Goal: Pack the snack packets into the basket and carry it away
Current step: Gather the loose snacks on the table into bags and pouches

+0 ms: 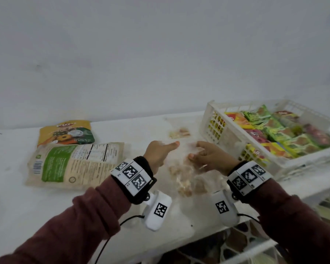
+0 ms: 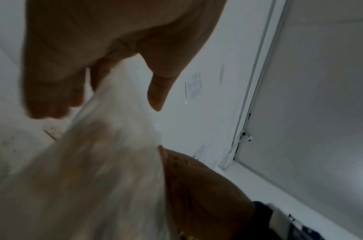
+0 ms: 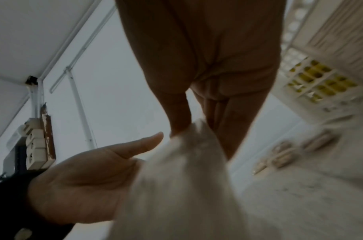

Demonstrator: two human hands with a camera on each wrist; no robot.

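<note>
A clear snack bag of tan pieces hangs between my two hands above the white table. My left hand holds its left top edge with curled fingers, the thumb sticking out to the right. The right hand pinches the bag's top between thumb and fingers. The white slatted basket stands at the right, holding several colourful packets. A second small clear bag lies on the table just beyond my hands.
Two large pouches lie at the left: a yellow one and a beige-and-green one face down. A white wall stands behind the table. The table's front edge runs under my right forearm, with patterned floor below.
</note>
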